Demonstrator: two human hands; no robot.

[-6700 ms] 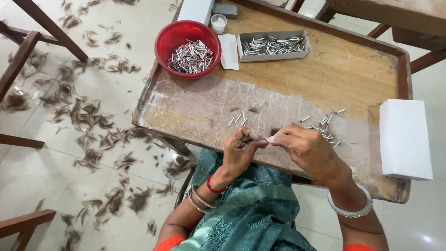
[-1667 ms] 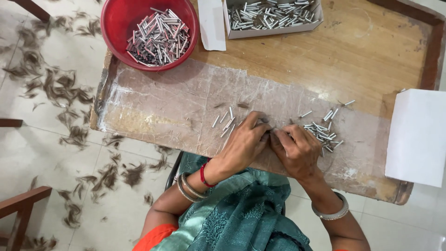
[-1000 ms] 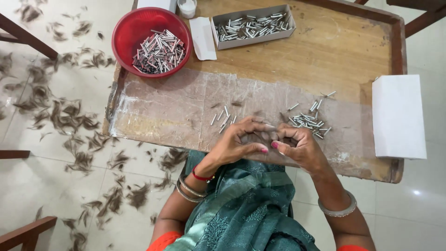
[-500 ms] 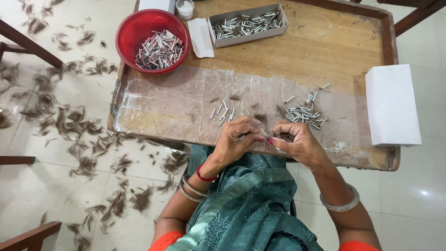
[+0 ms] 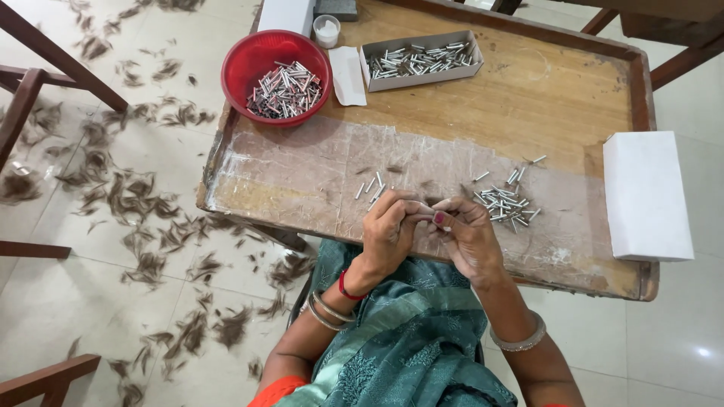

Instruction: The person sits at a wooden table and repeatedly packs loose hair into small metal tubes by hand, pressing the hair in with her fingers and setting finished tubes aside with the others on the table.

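My left hand (image 5: pixel 386 235) and my right hand (image 5: pixel 467 237) meet at the near edge of the wooden table (image 5: pixel 573 98), fingertips pinched together on a small silver metal tube (image 5: pixel 427 210) held between them. A loose heap of the same small tubes (image 5: pixel 504 202) lies just right of my right hand. A few more tubes (image 5: pixel 369 187) lie just beyond my left hand. A worn clear sheet (image 5: pixel 302 173) covers the near part of the table under both hands.
A red bowl (image 5: pixel 249 60) of tubes stands at the far left corner, beside a small white cup (image 5: pixel 326 31) and an open cardboard box (image 5: pixel 421 59) of tubes. A white box (image 5: pixel 647 194) overhangs the right edge. Tufts of dark fibre (image 5: pixel 143 203) litter the floor.
My hands have stayed together at the table's near edge, working the small piece between the fingertips. The view has shifted slightly.
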